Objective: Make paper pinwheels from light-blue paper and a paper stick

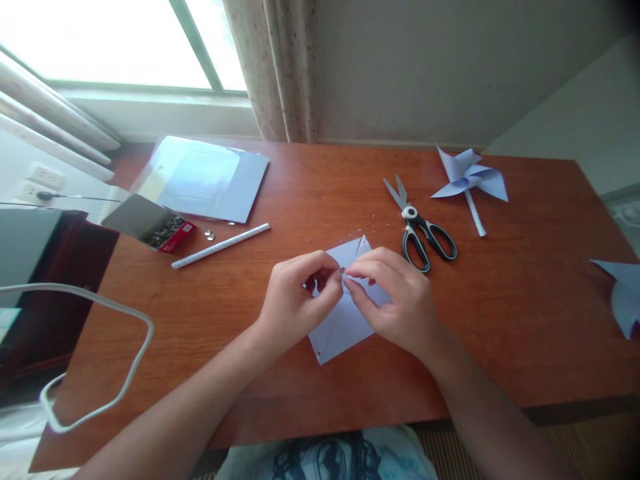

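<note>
A square of white paper [339, 328] lies on the table, with diagonal lines running in from its corners and small round holes near some corners. Above its middle the fingertips of both hands meet. My left hand [300, 293] is closed in a pinch, thumb against forefinger. My right hand [395, 293] is pinched too, its thumb and forefinger pointing left at the left fingertips. Something small and dark shows between them, too small to name. Scissors [411, 213] with black and white handles lie spread just beyond my right hand.
A finished paper pinwheel [465, 179] on a white stick lies at the back right. At left are a rolled paper stick [220, 247], loose metal tacks [209, 235], an open box of metal pieces [155, 227] and a plastic-wrapped paper pack [200, 177]. A white cable [145, 327] loops nearby.
</note>
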`<state>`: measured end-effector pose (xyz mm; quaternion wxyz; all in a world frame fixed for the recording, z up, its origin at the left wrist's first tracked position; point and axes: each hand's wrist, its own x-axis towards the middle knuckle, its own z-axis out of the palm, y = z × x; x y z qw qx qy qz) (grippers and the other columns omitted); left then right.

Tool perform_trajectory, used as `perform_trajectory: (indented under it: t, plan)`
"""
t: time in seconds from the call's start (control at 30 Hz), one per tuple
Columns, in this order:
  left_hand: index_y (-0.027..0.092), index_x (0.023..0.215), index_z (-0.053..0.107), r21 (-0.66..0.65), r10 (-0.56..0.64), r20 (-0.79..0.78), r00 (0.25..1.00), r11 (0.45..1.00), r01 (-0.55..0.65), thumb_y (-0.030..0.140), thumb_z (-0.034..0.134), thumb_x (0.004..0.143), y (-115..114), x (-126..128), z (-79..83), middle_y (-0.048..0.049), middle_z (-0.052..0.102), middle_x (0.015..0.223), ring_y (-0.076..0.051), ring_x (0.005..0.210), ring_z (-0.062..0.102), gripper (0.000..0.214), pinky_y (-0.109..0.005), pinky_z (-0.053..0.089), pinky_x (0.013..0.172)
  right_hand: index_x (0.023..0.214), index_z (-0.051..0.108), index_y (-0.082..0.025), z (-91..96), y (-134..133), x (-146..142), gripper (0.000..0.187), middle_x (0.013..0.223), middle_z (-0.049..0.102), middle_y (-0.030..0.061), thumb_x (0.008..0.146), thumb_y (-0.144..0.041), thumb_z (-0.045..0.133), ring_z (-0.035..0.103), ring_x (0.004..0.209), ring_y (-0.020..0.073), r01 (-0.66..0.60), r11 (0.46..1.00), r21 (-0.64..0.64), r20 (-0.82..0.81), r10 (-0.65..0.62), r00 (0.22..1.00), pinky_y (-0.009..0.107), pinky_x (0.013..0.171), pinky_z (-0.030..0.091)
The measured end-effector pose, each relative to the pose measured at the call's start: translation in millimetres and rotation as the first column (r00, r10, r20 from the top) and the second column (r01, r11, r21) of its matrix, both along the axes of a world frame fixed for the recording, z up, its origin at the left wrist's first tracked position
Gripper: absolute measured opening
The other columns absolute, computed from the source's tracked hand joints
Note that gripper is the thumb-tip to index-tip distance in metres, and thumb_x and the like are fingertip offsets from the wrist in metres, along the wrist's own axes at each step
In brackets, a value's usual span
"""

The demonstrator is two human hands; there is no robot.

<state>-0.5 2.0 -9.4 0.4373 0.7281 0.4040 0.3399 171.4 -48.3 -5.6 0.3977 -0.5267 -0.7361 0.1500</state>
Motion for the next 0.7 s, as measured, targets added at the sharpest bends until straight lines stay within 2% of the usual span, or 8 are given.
perform_trajectory:
  t: [0.2,0.3,0.4,0.47,0.6,0.7]
  plan:
    - [0.017,0.071,0.060,0.025,-0.005,-0.028,1.000,1.000,0.006,0.012,0.060,0.083,-2.2,-0.2,-0.3,0.0034,0.057,0.060,-0.008,0.054,0.049,0.013,-0.021,0.040,0.053,0.099,0.064,-0.024,-7.0,0.4,1.9,0.012,0.093,0.071,0.0070,0.094,-0.013,0.061,0.065,0.087,0.0218,-0.013,0.998,0.068,0.130,0.004,0.992,0.037,0.081,0.054]
    - [0.017,0.074,0.062,0.012,-0.018,0.000,1.000,1.000,0.018,0.014,0.060,0.085,-3.2,0.3,-1.3,0.0025,0.058,0.062,-0.009,0.055,0.051,0.012,-0.021,0.041,0.054,0.097,0.064,-0.023,-7.6,0.5,1.6,0.012,0.091,0.071,0.0070,0.093,-0.013,0.061,0.065,0.086,0.0216,0.011,0.996,0.086,0.144,-0.023,0.989,0.036,0.080,0.054]
    - [0.016,0.087,0.068,-0.114,-0.046,0.111,0.993,0.992,0.059,0.019,0.062,0.089,-3.3,1.5,-3.7,-0.0006,0.066,0.071,-0.011,0.061,0.057,0.007,-0.022,0.046,0.057,0.092,0.063,-0.024,-5.4,1.8,0.4,0.013,0.087,0.070,0.0048,0.093,-0.012,0.059,0.065,0.082,0.0194,0.046,0.996,0.073,0.092,-0.052,0.994,0.034,0.077,0.054]
    - [0.015,0.095,0.070,-0.232,-0.036,0.205,0.978,0.969,0.085,0.023,0.065,0.089,-2.8,2.4,-5.2,-0.0035,0.070,0.078,-0.012,0.066,0.061,0.012,-0.023,0.048,0.060,0.088,0.062,-0.023,-3.3,3.4,-0.2,0.013,0.083,0.069,0.0033,0.092,-0.011,0.059,0.064,0.078,0.0178,0.062,0.996,0.069,0.050,-0.065,0.997,0.032,0.073,0.054]
    - [0.013,0.092,0.073,-0.436,0.030,0.349,0.937,0.890,0.134,0.027,0.074,0.085,-0.1,3.7,-3.5,-0.0043,0.071,0.079,-0.012,0.069,0.062,0.015,-0.022,0.049,0.062,0.083,0.062,-0.022,-0.4,5.1,-0.7,0.014,0.079,0.067,0.0017,0.090,-0.009,0.061,0.062,0.074,0.0155,0.061,0.997,0.051,-0.014,-0.060,0.998,0.029,0.071,0.052]
    - [0.013,0.088,0.073,-0.533,0.065,0.425,0.903,0.824,0.192,0.026,0.078,0.082,2.1,3.8,0.1,-0.0017,0.070,0.074,-0.009,0.063,0.059,0.015,-0.019,0.046,0.058,0.082,0.062,-0.021,1.4,4.5,-1.0,0.015,0.077,0.066,0.0008,0.089,-0.008,0.062,0.059,0.069,0.0140,0.051,0.998,0.019,-0.063,-0.050,0.997,0.028,0.067,0.050]
